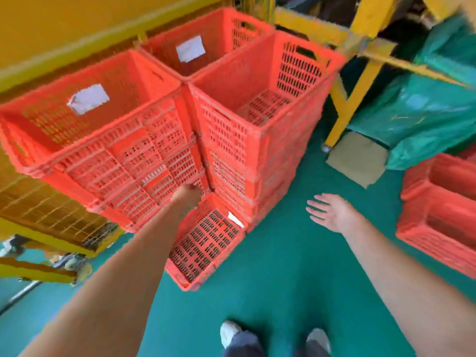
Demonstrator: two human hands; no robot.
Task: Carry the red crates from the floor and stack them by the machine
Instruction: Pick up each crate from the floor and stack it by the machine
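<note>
Floor [296,279]: green, under both hands.
Frame [363,73]: yellow posts and beams, beyond the fingers, behind and right of the crates.
Left stack [103,140]: tall pile of nested red crates, up and left of the left fingers. Top crate is tilted and has a white label [88,97] inside.
Right stack [231,130]: same height, touching the left stack along one corner edge, between the two hands and beyond them.
Back stack [206,34]: behind both, against the yellow wall, farthest from the fingers.
Tarp [417,112]: green, crumpled, far beyond the right fingers.
Side stack [443,217]: low pile of red crates on the floor, right of the right hand, well apart from it.
Low crate [206,243]: on the floor at the foot of the tall stacks, just below the left hand.
Cardboard [358,158]: flat on the floor, beyond the right fingers.
Left hand [188,197]: at the bottom corner of the left stack. Fingers are blurred and hidden, so I cannot tell whether they grip.
Right hand [332,212]: over bare floor with fingers [315,203] spread and straight, holding nothing.
Shoes [229,331]: white, at the bottom edge.
</note>
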